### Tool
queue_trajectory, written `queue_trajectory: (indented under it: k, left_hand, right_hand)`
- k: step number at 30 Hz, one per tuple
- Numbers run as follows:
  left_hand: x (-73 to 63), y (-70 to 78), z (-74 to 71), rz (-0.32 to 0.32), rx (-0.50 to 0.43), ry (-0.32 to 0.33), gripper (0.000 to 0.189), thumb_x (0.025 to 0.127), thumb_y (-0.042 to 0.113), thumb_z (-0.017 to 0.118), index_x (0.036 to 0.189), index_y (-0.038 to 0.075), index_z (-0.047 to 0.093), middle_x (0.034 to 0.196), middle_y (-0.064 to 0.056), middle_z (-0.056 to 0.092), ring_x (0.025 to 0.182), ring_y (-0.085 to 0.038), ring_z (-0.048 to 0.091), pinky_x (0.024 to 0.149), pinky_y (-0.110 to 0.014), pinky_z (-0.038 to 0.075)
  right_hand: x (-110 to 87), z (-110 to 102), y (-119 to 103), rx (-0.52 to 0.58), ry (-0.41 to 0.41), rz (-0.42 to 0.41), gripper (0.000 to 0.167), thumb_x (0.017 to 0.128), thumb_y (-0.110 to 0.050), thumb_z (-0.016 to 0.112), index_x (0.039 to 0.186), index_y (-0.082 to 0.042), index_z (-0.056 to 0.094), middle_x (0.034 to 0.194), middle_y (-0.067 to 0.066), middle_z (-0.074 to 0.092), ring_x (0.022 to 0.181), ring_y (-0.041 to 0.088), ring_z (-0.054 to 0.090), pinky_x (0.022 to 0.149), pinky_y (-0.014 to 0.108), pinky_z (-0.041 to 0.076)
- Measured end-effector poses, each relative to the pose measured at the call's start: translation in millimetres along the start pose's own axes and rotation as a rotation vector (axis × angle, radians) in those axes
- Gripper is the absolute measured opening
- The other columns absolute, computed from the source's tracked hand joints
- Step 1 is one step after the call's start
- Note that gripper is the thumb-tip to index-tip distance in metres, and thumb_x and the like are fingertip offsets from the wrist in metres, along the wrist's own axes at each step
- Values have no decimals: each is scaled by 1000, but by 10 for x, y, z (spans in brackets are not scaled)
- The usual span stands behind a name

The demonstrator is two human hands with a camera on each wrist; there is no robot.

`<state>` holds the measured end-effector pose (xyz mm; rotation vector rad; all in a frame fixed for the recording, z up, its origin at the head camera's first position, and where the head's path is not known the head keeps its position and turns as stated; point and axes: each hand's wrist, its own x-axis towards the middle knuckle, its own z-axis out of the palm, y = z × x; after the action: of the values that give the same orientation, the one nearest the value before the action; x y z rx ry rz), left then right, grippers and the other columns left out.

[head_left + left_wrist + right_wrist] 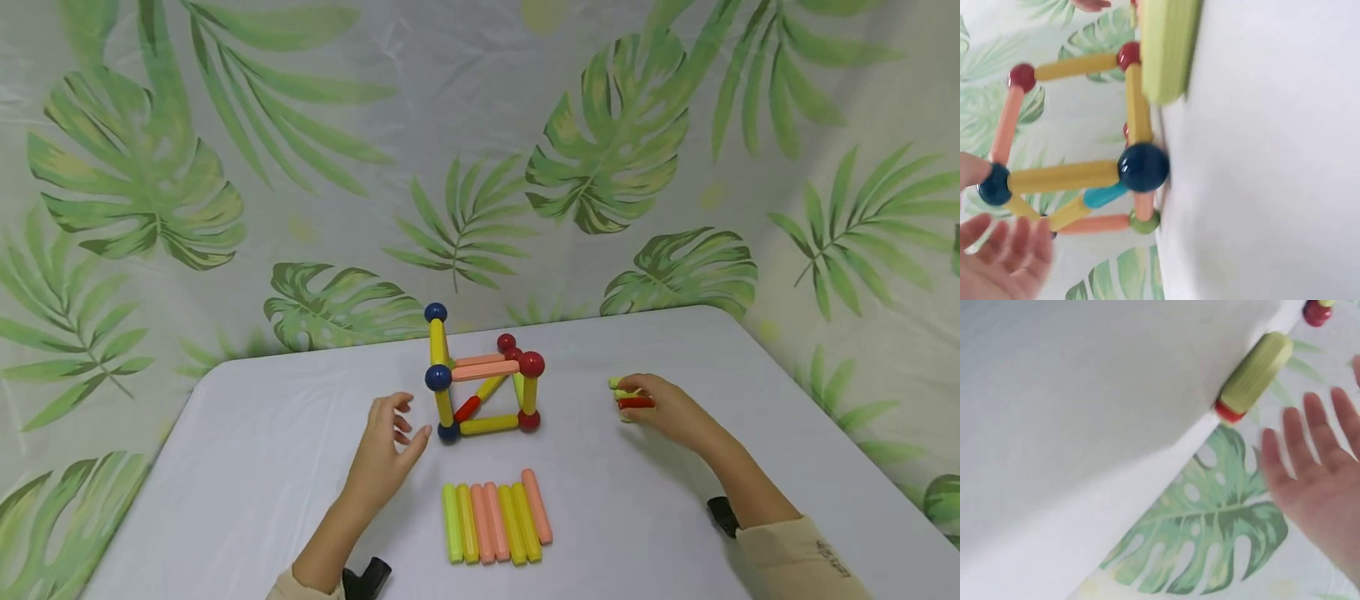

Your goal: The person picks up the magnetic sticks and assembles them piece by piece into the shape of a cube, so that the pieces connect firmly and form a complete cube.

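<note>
A frame of coloured rods (489,425) joined by balls stands mid-table, with dark blue balls (438,377) on its left and red balls (531,364) on its right. One yellow rod (438,340) at the upper left ends in another blue ball. My left hand (384,454) hovers just left of the frame, fingers loosely bent and holding nothing. In the left wrist view its thumb overlaps a blue ball (994,184). At the right, my right hand (671,410) reaches over a few loose yellow-green and red rods (1254,375). Its fingers are spread and apart from them in the right wrist view.
In front of the frame lies a side-by-side row of green, yellow and pink rods (492,523). The white table (247,467) backs onto a leaf-patterned cloth (480,150). A blue rod piece (1104,195) and green ball (1145,221) show within the frame.
</note>
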<state>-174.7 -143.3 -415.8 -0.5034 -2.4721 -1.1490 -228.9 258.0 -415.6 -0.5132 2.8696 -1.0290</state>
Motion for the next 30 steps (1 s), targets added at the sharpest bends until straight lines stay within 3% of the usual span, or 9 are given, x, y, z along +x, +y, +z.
queue_trajectory:
  k: [6,9,13,18,24,30]
  left_hand:
    - [-263,-5,130,-224,44,-513,52,83,34,64,121,4,45,89,-1,47,67,-11,46,54,-23,41]
    - [-319,-23,194,-247,48,-654,56,79,44,65,118,7,50,83,3,48,64,-10,46,55,-25,40]
    - [-349,-25,241,-250,56,-694,52,74,47,68,109,12,54,73,5,49,61,-9,45,52,-25,38]
    - [-354,-4,209,-301,-12,-708,42,74,35,72,104,15,50,69,3,50,57,-11,45,49,-24,36]
    - [-322,20,124,-326,-154,-701,42,78,13,67,113,11,44,85,-2,51,62,-13,50,51,-25,42]
    - [-272,11,59,-349,-175,-618,45,78,9,66,116,5,41,95,-4,49,70,-15,51,56,-26,44]
  right_hand:
    - [-50,-2,151,-100,-81,12,30,80,-7,67,107,1,57,102,13,57,99,34,50,83,49,40]
    - [-28,33,172,-138,-98,19,26,78,-4,67,101,2,58,98,12,57,93,32,52,80,47,42]
    - [-21,66,182,-172,-140,79,24,76,0,67,97,3,58,89,9,56,83,26,52,73,43,44]
    - [-47,88,135,-194,-162,101,25,77,-2,66,100,2,57,85,6,56,77,22,51,67,38,44]
    - [-52,178,-181,-101,-58,-76,26,81,-4,64,107,-2,58,96,6,59,81,19,55,69,33,47]
    - [32,405,-631,-19,-90,-204,26,80,-12,68,104,-6,61,97,1,60,82,15,57,71,25,49]
